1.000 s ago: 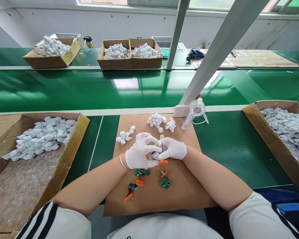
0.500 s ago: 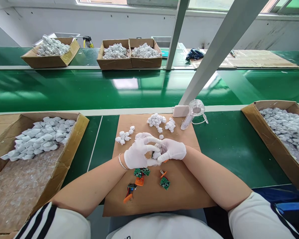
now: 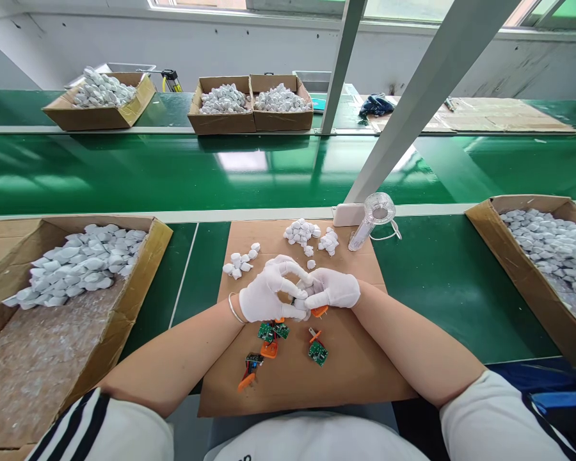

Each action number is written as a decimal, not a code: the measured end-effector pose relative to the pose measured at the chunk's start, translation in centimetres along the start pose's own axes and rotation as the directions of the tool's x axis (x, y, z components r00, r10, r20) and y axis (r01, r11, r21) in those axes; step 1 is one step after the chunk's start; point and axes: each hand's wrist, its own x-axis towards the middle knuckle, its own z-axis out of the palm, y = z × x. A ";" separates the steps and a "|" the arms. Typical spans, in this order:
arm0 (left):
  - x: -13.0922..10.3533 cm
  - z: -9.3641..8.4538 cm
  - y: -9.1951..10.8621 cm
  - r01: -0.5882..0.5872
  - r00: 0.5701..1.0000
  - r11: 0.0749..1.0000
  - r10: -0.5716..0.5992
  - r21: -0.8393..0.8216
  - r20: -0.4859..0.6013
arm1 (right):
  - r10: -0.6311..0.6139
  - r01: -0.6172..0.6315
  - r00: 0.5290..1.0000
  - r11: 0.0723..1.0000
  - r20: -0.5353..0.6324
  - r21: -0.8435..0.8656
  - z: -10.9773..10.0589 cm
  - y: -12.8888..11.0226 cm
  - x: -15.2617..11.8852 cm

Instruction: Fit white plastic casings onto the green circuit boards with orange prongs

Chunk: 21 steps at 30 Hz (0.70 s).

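White gloves cover both hands, which meet over the middle of a brown cardboard sheet (image 3: 355, 371). My left hand (image 3: 274, 291) curls its fingers and thumb round a small white piece (image 3: 299, 303). On the other side of that piece, my right hand (image 3: 330, 289) holds it too; the fingers partly hide it. An orange part (image 3: 319, 311) shows just under my right hand. Nearer my body lie a green circuit board (image 3: 317, 352) with an orange plug, more green boards (image 3: 273, 331), and an orange piece with wires (image 3: 246, 382). White wrapped pieces (image 3: 301, 232) are heaped beyond my hands.
Open cartons of white pieces stand at the left (image 3: 139, 288) and right (image 3: 513, 262). A clear plastic handheld object (image 3: 360, 234) leans near a white block (image 3: 348, 214). A slanted grey post (image 3: 413, 109) rises behind; more cartons (image 3: 225, 123) line the far shelf.
My left fingers have shifted slightly round the white piece. More of the orange part shows below my right hand, and the dark bit between my hands is less visible.
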 end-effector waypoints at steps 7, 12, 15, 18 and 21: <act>-0.1 0.0 0.2 -0.004 1.000 1.000 0.004 0.023 0.001 | -0.046 0.047 0.998 0.998 0.037 -0.028 0.1 0.3 0.4; -0.7 0.7 0.2 -0.054 0.995 0.974 0.071 0.218 -0.070 | -0.062 0.058 0.996 0.996 -0.057 -0.066 0.4 0.8 0.6; -0.9 1.2 0.1 -0.095 0.989 0.936 0.128 0.340 -0.077 | -0.048 0.037 0.990 0.996 -0.131 -0.086 0.7 1.0 0.5; -0.8 1.3 0.2 -0.135 0.979 0.900 0.185 0.413 -0.083 | -0.057 0.039 0.988 0.991 -0.144 -0.124 0.8 1.0 0.4; -0.4 1.3 0.4 -0.184 0.963 0.864 0.255 0.469 -0.092 | -0.048 0.027 0.987 0.991 -0.154 -0.135 0.9 0.8 0.4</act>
